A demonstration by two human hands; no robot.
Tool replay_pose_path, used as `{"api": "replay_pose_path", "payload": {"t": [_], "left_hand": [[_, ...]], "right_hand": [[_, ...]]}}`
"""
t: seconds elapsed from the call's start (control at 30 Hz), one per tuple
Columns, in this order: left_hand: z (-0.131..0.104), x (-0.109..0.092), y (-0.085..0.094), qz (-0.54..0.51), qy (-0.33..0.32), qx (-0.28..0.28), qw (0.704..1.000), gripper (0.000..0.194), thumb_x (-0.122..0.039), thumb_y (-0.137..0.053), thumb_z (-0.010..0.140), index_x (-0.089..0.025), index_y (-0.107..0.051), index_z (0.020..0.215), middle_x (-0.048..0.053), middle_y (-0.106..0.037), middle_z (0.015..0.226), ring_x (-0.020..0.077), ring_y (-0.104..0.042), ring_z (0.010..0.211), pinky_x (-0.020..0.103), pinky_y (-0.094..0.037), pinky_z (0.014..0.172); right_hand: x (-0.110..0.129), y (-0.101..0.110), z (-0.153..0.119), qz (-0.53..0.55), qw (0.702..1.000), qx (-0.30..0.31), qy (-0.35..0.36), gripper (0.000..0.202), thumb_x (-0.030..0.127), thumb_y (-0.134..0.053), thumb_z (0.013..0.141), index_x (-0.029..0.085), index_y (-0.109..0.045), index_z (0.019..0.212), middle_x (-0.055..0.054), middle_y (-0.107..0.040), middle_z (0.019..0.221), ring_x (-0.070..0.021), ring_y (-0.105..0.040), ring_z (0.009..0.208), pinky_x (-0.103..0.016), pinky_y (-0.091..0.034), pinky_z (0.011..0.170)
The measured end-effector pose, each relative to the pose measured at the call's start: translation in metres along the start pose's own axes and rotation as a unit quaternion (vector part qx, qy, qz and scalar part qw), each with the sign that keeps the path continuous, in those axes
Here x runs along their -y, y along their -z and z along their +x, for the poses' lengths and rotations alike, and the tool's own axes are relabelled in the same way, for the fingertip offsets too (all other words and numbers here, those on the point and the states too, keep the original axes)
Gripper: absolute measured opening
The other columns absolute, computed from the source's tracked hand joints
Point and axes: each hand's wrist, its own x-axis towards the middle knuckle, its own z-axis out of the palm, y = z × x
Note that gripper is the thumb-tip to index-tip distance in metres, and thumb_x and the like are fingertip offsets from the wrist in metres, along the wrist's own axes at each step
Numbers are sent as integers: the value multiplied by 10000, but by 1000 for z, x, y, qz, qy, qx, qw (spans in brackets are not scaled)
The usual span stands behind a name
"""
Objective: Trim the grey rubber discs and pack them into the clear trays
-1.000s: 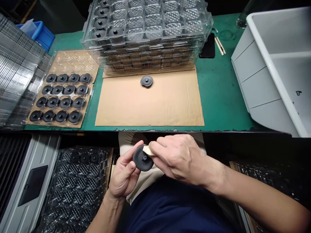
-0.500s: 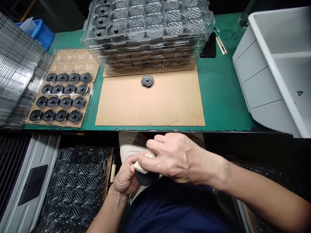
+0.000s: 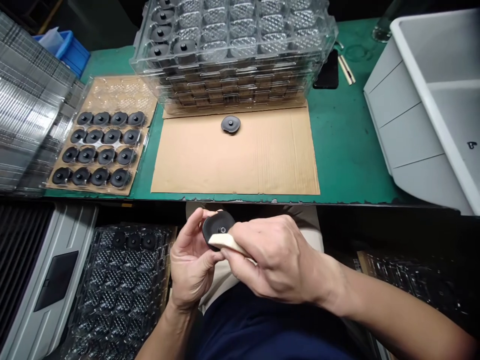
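Observation:
Above my lap, my left hand (image 3: 193, 262) grips a round black part (image 3: 213, 226) by its rim, its dished face with a small central stud turned up toward me. My right hand (image 3: 272, 255) pinches a cream-coloured pad (image 3: 228, 242), perhaps a sponge or folded cloth, which lies against the near side of the black part's face. A second black part (image 3: 230, 124) of like shape, with a stud in its middle, rests on the cardboard sheet (image 3: 236, 165) on the table beyond my hands.
A clear tray (image 3: 107, 147) at the left holds rows of black parts. Stacked clear trays (image 3: 232, 65) stand at the back. To the right are a large grey bin (image 3: 405, 110) and a black phone (image 3: 327, 72). Below the table edge at left lies another tray (image 3: 120, 280).
The black part has turned so its studded face shows, and my left hand has risen and opened out around its rim. The cream pad, bunched before, now lies flatter across it.

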Motion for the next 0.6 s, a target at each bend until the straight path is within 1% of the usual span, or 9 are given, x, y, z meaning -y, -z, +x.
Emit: {"api": "replay_pose_path", "payload": {"t": [0.07,0.17,0.3,0.37,0.47,0.53,0.6], "left_hand": [[1,-4,-1,3,-17,-5,1000,650,-189,-991,591,-354,-785,1185,9,-743,1151,229,-677,1121,292,-559,978],[4,-5,1,2,-31,-11,999,662,-172,-990,587,-350,-783,1190,3,-739,1141,205,-680,1106,266,-559,973],[7,1,9,-8,-48,11,999,686,-148,-975,603,-331,-764,1229,2,-747,1152,170,-685,1102,223,-549,987],[7,3,12,-15,-17,26,999,693,-147,-964,622,-327,-750,1256,1,-746,1181,168,-683,1127,216,-545,1001],[4,5,14,-46,64,43,996,692,-205,-963,642,-331,-734,1283,9,-744,1234,182,-686,1158,210,-551,992],[2,4,12,-74,108,57,990,698,-277,-960,660,-330,-718,1312,26,-744,1244,215,-690,1177,233,-561,993],[-1,2,9,-97,133,72,984,701,-322,-946,682,-328,-700,1339,41,-745,1240,260,-688,1197,275,-585,979]], "right_hand": [[-3,3,-1,0,1000,12,-13,246,262,-525,985,205,-458,755,41,-491,647,-112,-387,560,-285,-245,579],[-10,6,-4,-8,999,25,-28,278,280,-529,989,208,-433,738,48,-469,626,-109,-362,548,-288,-224,571],[-16,8,-4,-31,998,27,-37,302,294,-526,1000,207,-429,727,52,-471,614,-105,-364,534,-294,-205,561],[-19,8,-4,-53,998,21,-32,302,301,-523,1007,205,-450,730,49,-488,615,-107,-386,534,-301,-204,560],[-29,10,-2,-113,993,8,-13,288,312,-495,1030,198,-520,767,26,-556,661,-124,-456,573,-313,-208,573],[-45,12,0,-169,985,0,-15,299,324,-466,1049,188,-569,804,1,-606,709,-137,-496,610,-314,-203,577],[-70,16,4,-227,972,-23,-53,342,374,-458,1060,186,-598,810,-9,-630,719,-138,-492,604,-306,-184,568]]}}
